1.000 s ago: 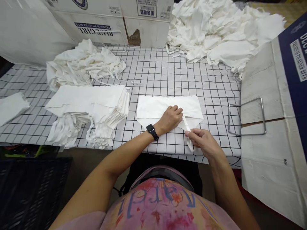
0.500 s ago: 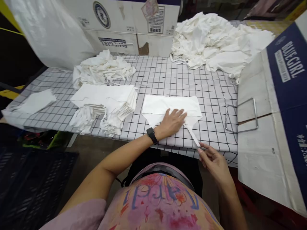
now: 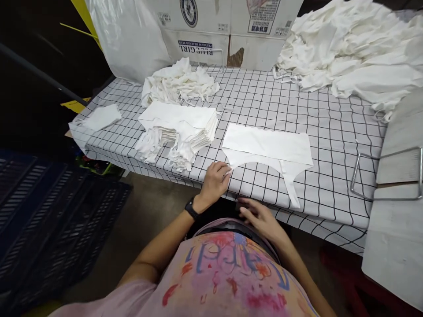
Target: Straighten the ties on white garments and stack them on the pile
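Observation:
A white strappy top [image 3: 267,143] lies flat on the checked tablecloth, its straps toward me. My left hand [image 3: 215,179] is closed on the end of its left strap, near the table's front edge. The right strap [image 3: 291,189] lies loose on the cloth. My right hand [image 3: 257,215] is just off the front edge, with fingers apart and nothing seen in them. Left of the top is a neat stack of folded white tops [image 3: 180,119], with straps bunched at the front.
Behind the stack sits a loose white heap [image 3: 178,83]; a bigger heap [image 3: 350,48] fills the back right. A single white piece [image 3: 102,118] lies far left. Cardboard boxes [image 3: 254,55] stand behind and at right, near a wire frame [image 3: 360,176]. Blue crates [image 3: 66,229] are low left.
My left hand has left the top's middle and taken the left strap. My right hand has let go of the right strap and moved left. The view has shifted.

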A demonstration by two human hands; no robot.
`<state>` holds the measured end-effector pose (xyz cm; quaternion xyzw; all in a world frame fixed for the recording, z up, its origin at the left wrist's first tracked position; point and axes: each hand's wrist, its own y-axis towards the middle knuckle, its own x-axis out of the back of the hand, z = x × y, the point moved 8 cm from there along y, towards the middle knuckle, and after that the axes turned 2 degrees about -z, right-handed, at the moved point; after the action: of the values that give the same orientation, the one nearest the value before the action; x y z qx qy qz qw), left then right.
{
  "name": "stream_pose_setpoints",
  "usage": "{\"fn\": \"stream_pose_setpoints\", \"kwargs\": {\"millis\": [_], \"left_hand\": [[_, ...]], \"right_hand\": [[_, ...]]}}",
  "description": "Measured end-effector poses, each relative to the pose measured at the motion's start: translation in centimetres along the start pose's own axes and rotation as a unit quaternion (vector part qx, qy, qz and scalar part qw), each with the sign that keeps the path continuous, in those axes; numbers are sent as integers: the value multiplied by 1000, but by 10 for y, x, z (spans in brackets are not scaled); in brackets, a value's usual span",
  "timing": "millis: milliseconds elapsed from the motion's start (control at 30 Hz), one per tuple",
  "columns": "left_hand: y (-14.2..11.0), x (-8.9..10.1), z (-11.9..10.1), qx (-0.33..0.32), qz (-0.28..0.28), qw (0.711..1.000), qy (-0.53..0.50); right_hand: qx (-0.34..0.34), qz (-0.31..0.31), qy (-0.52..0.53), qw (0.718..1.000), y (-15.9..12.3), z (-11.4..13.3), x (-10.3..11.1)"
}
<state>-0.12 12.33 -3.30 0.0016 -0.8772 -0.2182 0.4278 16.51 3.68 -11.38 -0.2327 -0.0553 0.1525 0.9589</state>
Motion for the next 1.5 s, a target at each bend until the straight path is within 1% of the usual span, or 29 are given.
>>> {"fn": "stream_pose_setpoints", "kwargs": {"millis": [67, 133, 200, 267, 333, 467, 533, 600, 667, 767, 833, 900, 967, 1033, 1100, 1167, 1233, 1333, 1400, 1467, 1500], "left_hand": [[-15, 10, 5, 7, -14, 999, -30], [-27, 16, 5, 21, -23, 998, -62], [-36, 21, 3, 44, -24, 994, -96], [-42, 25, 4, 72, -21, 988, -131], [-45, 30, 6, 91, -16, 983, -160], [-54, 32, 11, 115, -8, 978, -173], [-60, 31, 11, 121, -24, 979, -164], [-67, 30, 11, 126, -51, 979, -153], [-73, 27, 14, 142, -67, 978, -138], [-79, 19, 24, 180, -63, 975, -110], [-80, 13, 30, 196, -40, 974, -110], [-80, 4, 34, 212, 4, 965, -152], [-81, -4, 38, 250, 54, 938, -232], [-85, -10, 40, 303, 93, 896, -311], [-90, -11, 40, 339, 131, 860, -358], [-96, -8, 37, 347, 171, 844, -371], [-104, -2, 37, 351, 201, 837, -369], [-119, 11, 43, 372, 214, 825, -368], [-129, 20, 46, 391, 217, 805, -389], [-136, 27, 47, 419, 211, 767, -438], [-139, 29, 47, 438, 204, 739, -470]], "right_hand": [[15, 13, 32, 999, 27, 0, -30], [11, 31, 71, 997, 48, 2, -56], [17, 50, 83, 995, 58, 7, -73], [29, 66, 75, 995, 60, 13, -81], [32, 62, 64, 996, 59, 14, -80], [2, 6, 38, 999, 60, -3, -65], [-10, -13, 30, 999, 63, -11, -61], [-8, -19, 30, 999, 65, -12, -61], [5, -11, 35, 999, 67, -8, -65], [27, 14, 40, 999, 65, 1, -72], [36, 32, 33, 998, 61, 4, -75], [39, 49, 19, 998, 56, 4, -76], [38, 64, -1, 997, 50, 4, -74], [35, 70, -24, 997, 43, 4, -69], [42, 60, -60, 995, 38, 6, -60], [59, 38, -104, 992, 34, 8, -50], [64, 17, -126, 990, 34, 9, -41], [53, -13, -110, 992, 35, 8, -32], [61, -23, -120, 991, 34, 13, -31], [83, -25, -152, 984, 30, 22, -32], [100, -25, -172, 980, 26, 29, -34]]}}
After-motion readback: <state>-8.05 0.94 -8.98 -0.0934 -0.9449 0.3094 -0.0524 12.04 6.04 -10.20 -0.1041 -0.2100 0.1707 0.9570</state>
